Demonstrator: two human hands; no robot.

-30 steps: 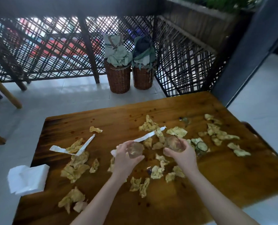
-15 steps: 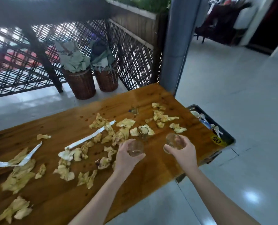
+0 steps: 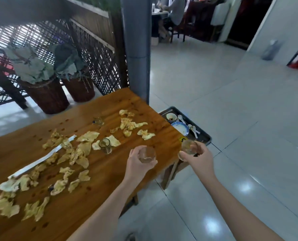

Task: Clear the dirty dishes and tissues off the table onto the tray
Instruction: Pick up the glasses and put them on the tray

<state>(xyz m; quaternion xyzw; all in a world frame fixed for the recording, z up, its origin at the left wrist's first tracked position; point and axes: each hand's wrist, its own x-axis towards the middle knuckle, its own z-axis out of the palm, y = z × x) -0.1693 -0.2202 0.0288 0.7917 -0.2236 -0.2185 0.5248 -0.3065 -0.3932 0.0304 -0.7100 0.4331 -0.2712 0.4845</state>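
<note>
Glass in both hands now: left hand (image 3: 137, 164) wrapped round a small clear glass (image 3: 147, 154) at centre frame, above the near edge of the wooden worktop (image 3: 96, 192); right hand (image 3: 198, 160) curled round a second glass (image 3: 188, 147), out past the worktop's right corner. A second ago both hands sat over the middle of the litter; since then my view has swung right and the metal tray (image 3: 205, 136) has come into frame, right of centre, beyond the worktop's end. It carries a small bowl (image 3: 171, 117), a blue-rimmed dish (image 3: 180, 128) and white spoons (image 3: 192, 128). My read: the carry is nearly done, with the right glass just short of the tray. Left behind are two more glasses, one at mid-frame (image 3: 105, 145) and one farther back (image 3: 98, 121), plus crumpled tissues (image 3: 78, 153) and a white paper strip (image 3: 40, 158) across the left half. Most of the clearing remains.
</note>
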